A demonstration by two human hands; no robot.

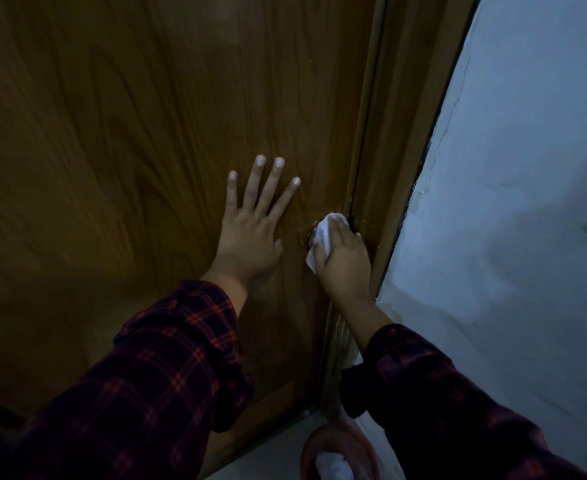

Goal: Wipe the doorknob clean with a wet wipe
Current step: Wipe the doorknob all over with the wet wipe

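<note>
A brown wood-grain door (146, 133) fills the left and middle of the view. My right hand (345, 261) is closed over a white wet wipe (323, 233), pressing it onto the doorknob at the door's right edge. The knob itself is almost wholly hidden under the wipe and my fingers. My left hand (254, 220) lies flat on the door just left of the knob, fingers spread and pointing up, holding nothing. Both arms wear dark red-checked sleeves.
The wooden door frame (392, 161) runs right beside the knob, with a pale blue-white wall (514, 202) to its right. A reddish slipper on a white-socked foot (339, 452) stands on the light floor at the bottom.
</note>
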